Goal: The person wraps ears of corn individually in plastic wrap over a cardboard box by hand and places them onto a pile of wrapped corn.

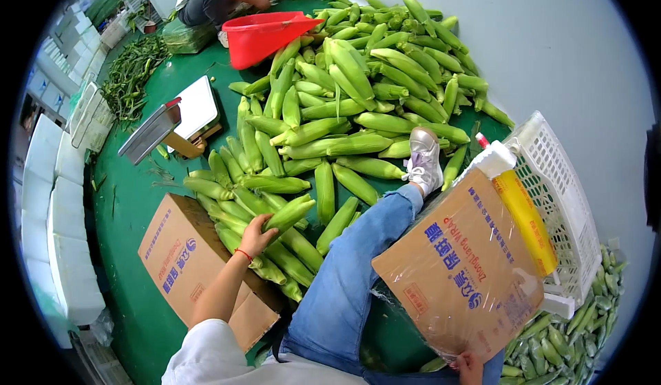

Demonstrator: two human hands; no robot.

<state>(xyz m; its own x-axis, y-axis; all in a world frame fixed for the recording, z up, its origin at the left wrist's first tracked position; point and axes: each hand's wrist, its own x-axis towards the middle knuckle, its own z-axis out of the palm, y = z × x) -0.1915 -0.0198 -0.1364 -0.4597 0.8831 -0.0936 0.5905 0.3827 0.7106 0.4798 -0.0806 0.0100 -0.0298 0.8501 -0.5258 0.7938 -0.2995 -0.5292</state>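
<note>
Left hand (256, 238) extends forward, fingers (269, 234) clasping corn (292, 216); right hand (471, 369) sits low, grip unclear.

Corn ears (337, 147): light green, paler toward some ends. Open carton (175, 247): brown, blue print. Wrapped carton (458, 268): matching brown, blue and red lettering. Basin (258, 37): solid red. Floor (127, 261): deep green. Scale platform (196, 106): white. Crate (556, 178): white, lattice of holes. Box beside crate (527, 223): yellow. Jeans (337, 282): faded blue. Wrist cord (242, 255): red. Wall (564, 55): pale grey.
</note>
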